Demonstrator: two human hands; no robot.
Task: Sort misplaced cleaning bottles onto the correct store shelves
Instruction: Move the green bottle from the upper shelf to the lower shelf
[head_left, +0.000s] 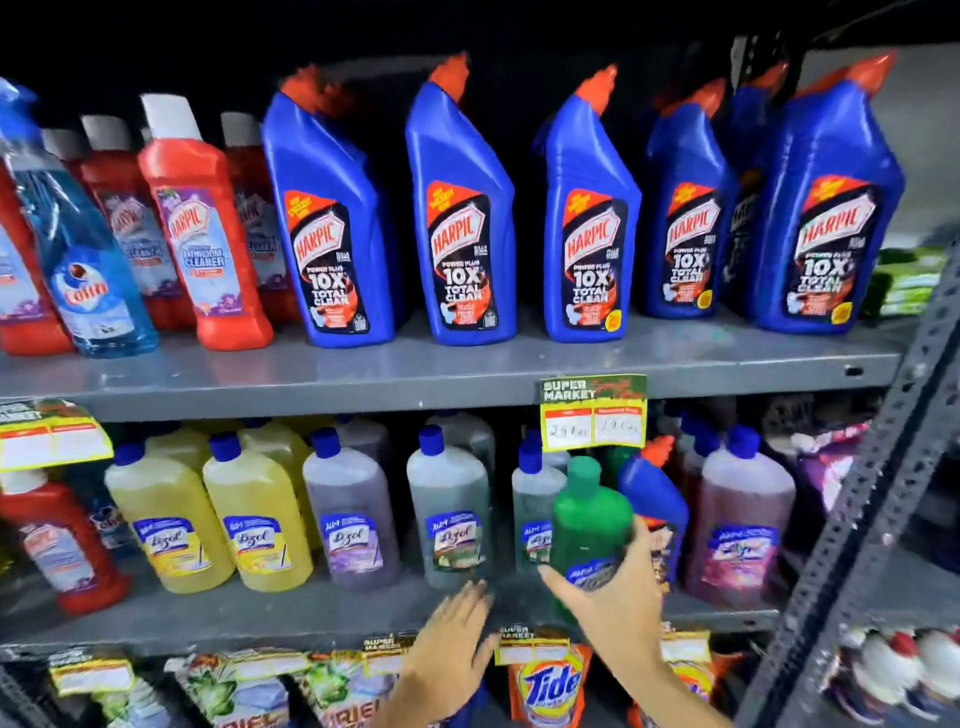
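My right hand (615, 597) grips a green Lizol bottle (589, 519) from below, at the front of the middle shelf (260, 618). Just behind it to the right stands a small blue Harpic bottle (657, 499) with an orange cap, among the Lizol bottles. My left hand (452, 639) hovers open at the shelf's front edge, below a grey-green Lizol bottle (449, 504). Yellow Lizol bottles (254, 514) and a purple one (350, 514) stand to the left. On the upper shelf is a row of large blue Harpic bottles (467, 218).
Red Harpic bathroom cleaner bottles (202, 228) and a blue Colin bottle (88, 270) fill the upper left. A price tag (592, 410) hangs from the upper shelf edge. Tide packs (550, 686) lie below. A perforated metal upright (878, 478) bounds the right side.
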